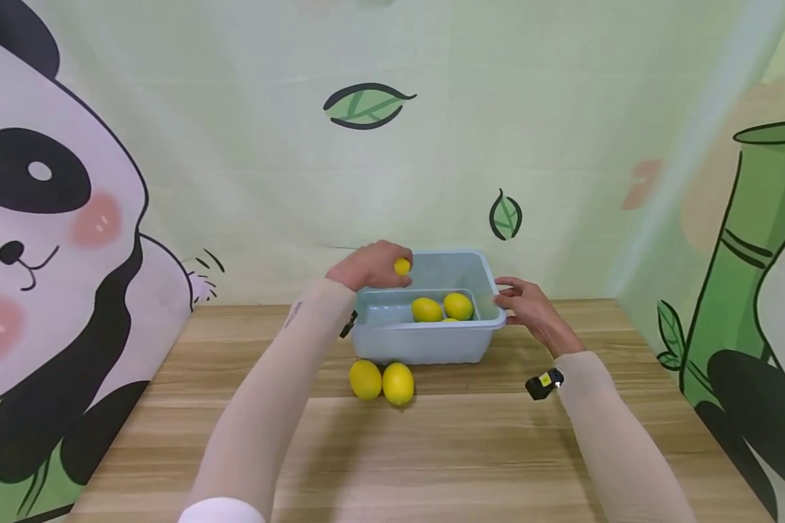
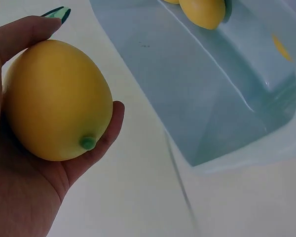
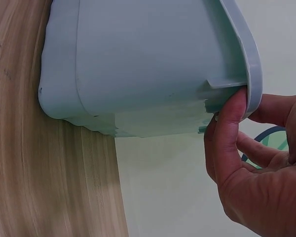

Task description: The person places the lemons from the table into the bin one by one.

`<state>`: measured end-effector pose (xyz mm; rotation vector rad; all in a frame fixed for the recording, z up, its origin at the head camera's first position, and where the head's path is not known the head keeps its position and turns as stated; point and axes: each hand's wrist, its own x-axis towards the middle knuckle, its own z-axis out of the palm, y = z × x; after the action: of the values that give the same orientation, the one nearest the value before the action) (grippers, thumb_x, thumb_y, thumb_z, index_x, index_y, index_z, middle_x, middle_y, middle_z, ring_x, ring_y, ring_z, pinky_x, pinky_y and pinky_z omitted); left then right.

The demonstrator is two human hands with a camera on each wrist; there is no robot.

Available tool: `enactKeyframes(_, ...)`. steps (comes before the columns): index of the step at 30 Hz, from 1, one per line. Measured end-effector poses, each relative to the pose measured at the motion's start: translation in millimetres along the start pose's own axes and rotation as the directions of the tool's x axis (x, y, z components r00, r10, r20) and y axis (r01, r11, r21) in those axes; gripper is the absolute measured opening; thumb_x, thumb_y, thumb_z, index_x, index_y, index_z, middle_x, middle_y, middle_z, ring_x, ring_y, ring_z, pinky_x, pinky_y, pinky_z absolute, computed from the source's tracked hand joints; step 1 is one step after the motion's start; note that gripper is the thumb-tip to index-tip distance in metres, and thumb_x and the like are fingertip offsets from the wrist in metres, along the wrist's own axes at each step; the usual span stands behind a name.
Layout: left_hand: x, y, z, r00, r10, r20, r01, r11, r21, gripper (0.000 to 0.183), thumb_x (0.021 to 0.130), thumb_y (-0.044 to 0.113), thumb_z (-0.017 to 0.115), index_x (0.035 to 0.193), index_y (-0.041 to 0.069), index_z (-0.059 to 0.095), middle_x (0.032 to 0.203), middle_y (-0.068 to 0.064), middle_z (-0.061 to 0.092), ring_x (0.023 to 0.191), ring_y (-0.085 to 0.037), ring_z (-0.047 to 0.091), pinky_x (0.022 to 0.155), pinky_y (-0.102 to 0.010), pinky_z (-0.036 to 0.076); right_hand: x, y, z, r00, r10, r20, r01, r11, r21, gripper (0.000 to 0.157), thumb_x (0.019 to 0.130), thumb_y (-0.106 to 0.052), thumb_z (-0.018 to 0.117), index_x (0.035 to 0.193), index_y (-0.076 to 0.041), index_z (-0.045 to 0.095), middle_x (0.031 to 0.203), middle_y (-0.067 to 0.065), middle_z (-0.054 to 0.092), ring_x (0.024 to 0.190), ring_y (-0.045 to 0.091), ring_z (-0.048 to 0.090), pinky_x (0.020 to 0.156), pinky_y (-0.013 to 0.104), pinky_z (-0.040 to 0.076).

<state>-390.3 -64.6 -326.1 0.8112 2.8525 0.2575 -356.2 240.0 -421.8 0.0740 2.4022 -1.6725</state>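
Note:
My left hand point(image 1: 371, 266) grips a yellow lemon point(image 1: 402, 266) above the left part of a light blue plastic bin point(image 1: 425, 345). In the left wrist view, fingers and thumb curl round this lemon point(image 2: 59, 101), and its green tip shows. At the bin's right end, my right hand point(image 1: 528, 306) pinches the rim point(image 3: 254, 74), with fingers under the lip. Inside the bin lie a lemon point(image 1: 427, 310), another lemon point(image 1: 458, 306) and a third, mostly hidden behind the front wall.
Two lemons sit side by side on the wooden table point(image 1: 471, 450) in front of the bin: a left one point(image 1: 365, 380) and a right one point(image 1: 398, 384). Behind the bin rises a pale green backdrop point(image 1: 255, 181) printed with leaves, pandas and bamboo.

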Motion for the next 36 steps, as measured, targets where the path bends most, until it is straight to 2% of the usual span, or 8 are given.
enactKeyframes(10, 13.3, -9.6, 1.1, 0.997, -0.063, 0.042, 0.064, 0.998, -0.014, 0.045, 0.09, 0.039, 0.062, 0.129, 0.018, 0.059, 0.135, -0.004, 0.057, 0.114, -0.024, 0.052, 0.1, -0.043, 0.049, -1, -1, -0.7, 1.0, -0.001, 0.004, 0.001, 1.0, 0.001, 0.054, 0.1, -0.015, 0.053, 0.151, -0.011, 0.036, 0.139, 0.022, 0.047, 0.121, 0.038, 0.054, 0.08, 0.03, 0.06)
enactKeyframes(19, 19.8, -12.8, 4.1, 0.994, -0.084, 0.07, 0.088, 0.995, -0.051, 0.04, 0.088, 0.035, 0.065, 0.124, 0.017, 0.062, 0.131, -0.004, 0.057, 0.11, -0.025, 0.053, 0.096, -0.042, 0.05, -2, -1, -0.3, 1.0, 0.004, 0.003, -0.004, 1.0, -0.004, 0.054, 0.1, -0.016, 0.053, 0.151, -0.012, 0.036, 0.14, 0.021, 0.047, 0.124, 0.039, 0.052, 0.082, 0.03, 0.059)
enactKeyframes(28, 18.3, -18.6, 8.3, 0.994, -0.081, 0.072, 0.086, 0.993, -0.078, 0.028, 0.087, 0.031, 0.067, 0.112, 0.019, 0.063, 0.123, -0.005, 0.06, 0.105, -0.024, 0.055, 0.09, -0.04, 0.051, -1, 0, 0.1, 1.0, -0.006, 0.002, 0.006, 1.0, 0.007, 0.054, 0.1, -0.016, 0.053, 0.151, -0.011, 0.036, 0.14, 0.022, 0.047, 0.123, 0.04, 0.052, 0.082, 0.031, 0.06)
enactKeyframes(36, 14.9, -17.9, 10.8, 0.993, -0.09, 0.072, 0.095, 0.993, -0.074, 0.03, 0.088, 0.032, 0.067, 0.114, 0.019, 0.062, 0.12, -0.005, 0.06, 0.103, -0.023, 0.055, 0.088, -0.039, 0.051, -1, -1, -0.7, 1.0, 0.006, 0.012, -0.006, 1.0, 0.012, 0.055, 0.1, -0.016, 0.053, 0.152, -0.012, 0.035, 0.143, 0.022, 0.046, 0.124, 0.038, 0.051, 0.082, 0.03, 0.059)
